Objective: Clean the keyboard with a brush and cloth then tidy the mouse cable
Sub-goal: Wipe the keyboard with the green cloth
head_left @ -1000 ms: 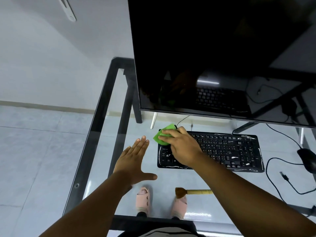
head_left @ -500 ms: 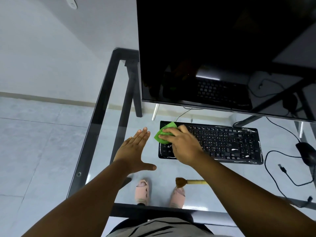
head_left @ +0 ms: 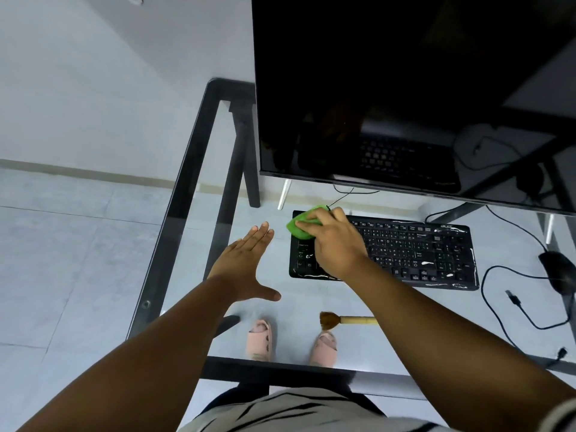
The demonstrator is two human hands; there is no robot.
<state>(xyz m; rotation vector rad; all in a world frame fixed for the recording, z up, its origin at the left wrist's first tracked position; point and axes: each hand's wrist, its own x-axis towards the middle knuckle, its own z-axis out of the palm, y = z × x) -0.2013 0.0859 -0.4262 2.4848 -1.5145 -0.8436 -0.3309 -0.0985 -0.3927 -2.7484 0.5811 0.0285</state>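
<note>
We've got the right hand (head_left: 338, 244) with its grip curled round the green cloth (head_left: 301, 225), pressing it on the keyboard's (head_left: 414, 251) far-left corner, likely to wipe. Left hand (head_left: 246, 263) flat, fingers spread, holding nothing, beside the keyboard on the glass table (head_left: 174, 219), probably bracing. Brush (head_left: 339, 320) parked near us. Mouse (head_left: 559, 269) cable (head_left: 498, 307) loose at right, not yet tidied.
</note>
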